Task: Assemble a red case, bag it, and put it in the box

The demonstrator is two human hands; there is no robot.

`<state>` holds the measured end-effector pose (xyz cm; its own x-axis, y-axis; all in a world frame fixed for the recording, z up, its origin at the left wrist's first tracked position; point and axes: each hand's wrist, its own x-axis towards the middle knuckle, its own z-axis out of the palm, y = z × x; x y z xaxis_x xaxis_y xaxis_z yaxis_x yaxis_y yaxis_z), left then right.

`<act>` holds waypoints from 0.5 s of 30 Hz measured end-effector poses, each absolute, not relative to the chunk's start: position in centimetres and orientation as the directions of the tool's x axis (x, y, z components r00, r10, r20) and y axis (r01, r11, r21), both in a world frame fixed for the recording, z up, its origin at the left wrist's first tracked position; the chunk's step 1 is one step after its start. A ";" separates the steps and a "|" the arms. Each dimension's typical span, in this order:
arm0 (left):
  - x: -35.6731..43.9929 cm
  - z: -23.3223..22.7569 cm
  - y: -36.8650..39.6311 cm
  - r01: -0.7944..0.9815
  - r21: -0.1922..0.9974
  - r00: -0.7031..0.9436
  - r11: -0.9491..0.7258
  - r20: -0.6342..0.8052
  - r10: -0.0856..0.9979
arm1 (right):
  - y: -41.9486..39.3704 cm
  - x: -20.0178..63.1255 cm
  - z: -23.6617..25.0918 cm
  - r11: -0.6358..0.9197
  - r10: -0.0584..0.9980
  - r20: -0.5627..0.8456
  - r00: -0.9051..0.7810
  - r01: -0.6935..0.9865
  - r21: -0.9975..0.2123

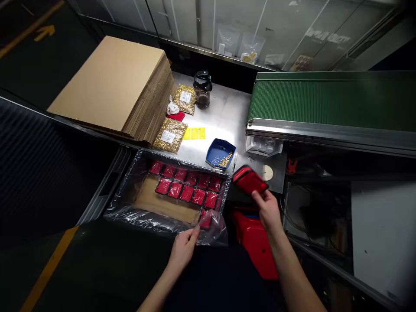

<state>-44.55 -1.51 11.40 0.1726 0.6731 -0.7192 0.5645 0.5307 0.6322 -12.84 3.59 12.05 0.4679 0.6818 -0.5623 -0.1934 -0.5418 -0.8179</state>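
My right hand [270, 210] grips a flat red piece with black edges [250, 180], held up in the air to the right of the box; its exact kind is unclear. With fingers pinched, my left hand [184, 246] holds clear plastic film [212, 232] at the near right corner of the box. The plastic-lined box [117, 203] has two rows of similar red pieces [186, 193] along its far side. One more red piece [205, 219] lies at the near right, partly under the film. Brown cardboard [165, 206] shows at the bottom.
Behind the box, a steel table holds a cardboard stack [110, 82], gold-filled bags [170, 135], a dark jug [203, 90], yellow labels [196, 133] and a blue tray [221, 151] with small gold pieces. A green conveyor [325, 102] is at right. A red bin [256, 247] stands below.
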 end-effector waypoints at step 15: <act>-50.0 11.8 4.4 0.721 0.679 0.532 -0.136 -0.417 0.737 | -4.8 -32.3 19.2 -0.425 0.818 -0.507 0.271 0.879 -0.217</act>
